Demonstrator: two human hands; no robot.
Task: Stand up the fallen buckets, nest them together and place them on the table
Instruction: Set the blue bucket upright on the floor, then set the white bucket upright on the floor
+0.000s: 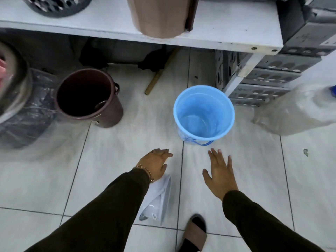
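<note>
A light blue bucket stands upright on the tiled floor, its blue handle folded down at the near side. A dark brown bucket stands upright to its left, a little tilted toward me, with something metallic inside. My left hand hovers over the floor below and left of the blue bucket, fingers apart, holding nothing. My right hand is spread open just below the blue bucket, not touching it. The white table runs across the top of the view.
On the table stand a beige bin, a dark perforated basket and grey boxes. Stacked grey crates sit under its right end. A wooden stick lies under the table. Plastic-wrapped goods crowd the left, a white plastic bag lies near my foot.
</note>
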